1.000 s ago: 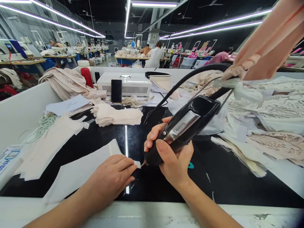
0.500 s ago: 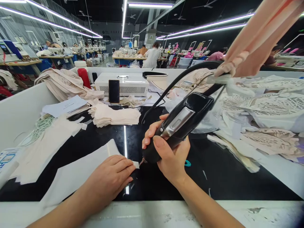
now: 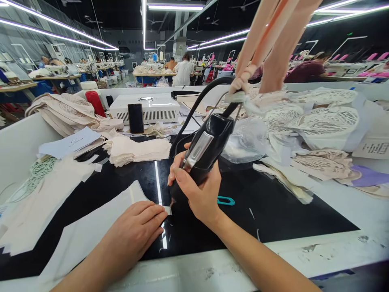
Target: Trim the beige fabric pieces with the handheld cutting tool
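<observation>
Left hand: released, fingers flat on white fabric piece, 8 o'clock. Right hand: grasping black handheld tool, centre; tip at fabric's narrow end. Teal loop: 4 o'clock, on counter.

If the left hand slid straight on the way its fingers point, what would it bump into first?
Just past the white tab by its fingertips, the left hand would probably meet the black tool held in the right hand, though depth is unclear.

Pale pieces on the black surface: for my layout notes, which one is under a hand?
The white piece, under the left hand; the cream stack and far-left cloth lie untouched.
</observation>
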The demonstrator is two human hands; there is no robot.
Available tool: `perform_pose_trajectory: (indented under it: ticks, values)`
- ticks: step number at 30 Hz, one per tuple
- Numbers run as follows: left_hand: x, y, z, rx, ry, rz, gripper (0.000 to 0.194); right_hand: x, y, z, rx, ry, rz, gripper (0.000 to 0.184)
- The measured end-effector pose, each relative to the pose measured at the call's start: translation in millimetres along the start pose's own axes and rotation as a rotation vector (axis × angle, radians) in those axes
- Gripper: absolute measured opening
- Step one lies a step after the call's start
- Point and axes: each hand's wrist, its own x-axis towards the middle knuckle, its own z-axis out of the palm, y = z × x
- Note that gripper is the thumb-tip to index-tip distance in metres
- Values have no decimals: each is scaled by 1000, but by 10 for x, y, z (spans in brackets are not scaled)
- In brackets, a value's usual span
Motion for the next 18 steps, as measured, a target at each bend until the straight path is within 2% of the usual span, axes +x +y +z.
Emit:
perform_pose_trajectory:
  ticks: [11,18]
  values:
    - [-15,-16,7,17,22,6,31,0,4,24,13,10,-18,35]
    - [-4,-17,3,-2,16,4,32,-23,-50,20,18,27,27,32]
